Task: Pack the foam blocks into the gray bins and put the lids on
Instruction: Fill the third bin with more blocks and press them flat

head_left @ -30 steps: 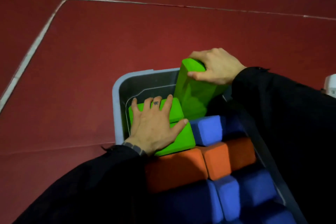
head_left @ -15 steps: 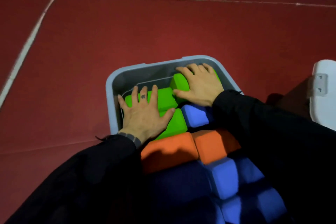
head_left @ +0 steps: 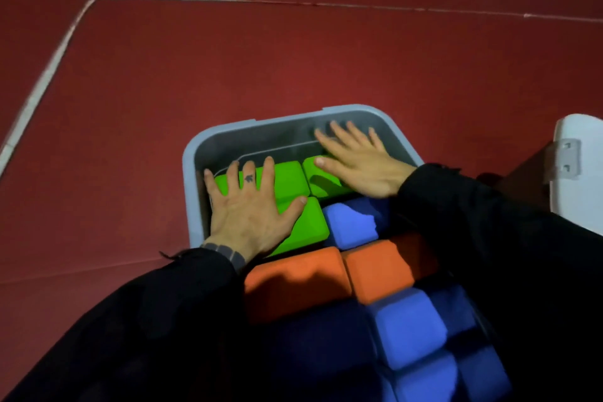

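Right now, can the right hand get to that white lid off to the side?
Probably yes. The right hand lies flat on a green block, holding nothing, and the white lid sits on its own side with only bare floor between.

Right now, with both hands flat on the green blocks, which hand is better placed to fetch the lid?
Right hand, probably. The white lid-like piece lies at the right edge, on that hand's side; the left hand presses blocks by the bin's left wall, farther away.

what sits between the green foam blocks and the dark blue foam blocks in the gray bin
In the head view, two orange foam blocks and one blue foam block lie between them.
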A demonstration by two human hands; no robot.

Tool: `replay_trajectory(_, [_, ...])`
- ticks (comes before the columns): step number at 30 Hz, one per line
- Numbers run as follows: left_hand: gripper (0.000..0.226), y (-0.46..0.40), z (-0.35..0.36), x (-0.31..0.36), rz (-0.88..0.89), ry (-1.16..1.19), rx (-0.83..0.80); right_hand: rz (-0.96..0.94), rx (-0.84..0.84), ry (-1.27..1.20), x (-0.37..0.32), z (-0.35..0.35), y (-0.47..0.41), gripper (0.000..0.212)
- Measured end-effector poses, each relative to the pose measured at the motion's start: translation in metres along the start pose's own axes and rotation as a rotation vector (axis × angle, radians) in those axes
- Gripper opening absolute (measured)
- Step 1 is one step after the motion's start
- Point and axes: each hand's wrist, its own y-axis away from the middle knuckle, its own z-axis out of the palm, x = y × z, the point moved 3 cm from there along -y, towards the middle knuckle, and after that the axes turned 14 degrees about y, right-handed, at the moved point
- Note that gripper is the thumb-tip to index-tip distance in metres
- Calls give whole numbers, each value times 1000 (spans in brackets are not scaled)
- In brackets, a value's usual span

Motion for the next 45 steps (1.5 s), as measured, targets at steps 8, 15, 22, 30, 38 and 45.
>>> replay_trajectory(8, [97, -2, 0, 1, 2, -13, -14, 124, 148, 140, -33, 52, 4, 72])
replay_trajectory(15, [87, 23, -11, 14, 165, -50, -18, 100, 252, -164, 2, 15, 70, 68])
replay_trajectory(22, [81, 73, -6, 62, 405, 79, -236, -53, 92, -36, -3, 39, 257, 79])
replay_trajectory(30, [72, 169, 9, 109, 489, 136, -288, -70, -327, 78, 6, 69, 290, 120])
replay_trajectory(38, [110, 208, 30, 66, 560, -41, -351, -83, -221, 17, 5, 76, 290, 98])
replay_trajectory(45, [90, 211, 31, 64, 596, -97, -299, -225, -43, 195, -8, 72, 275, 119])
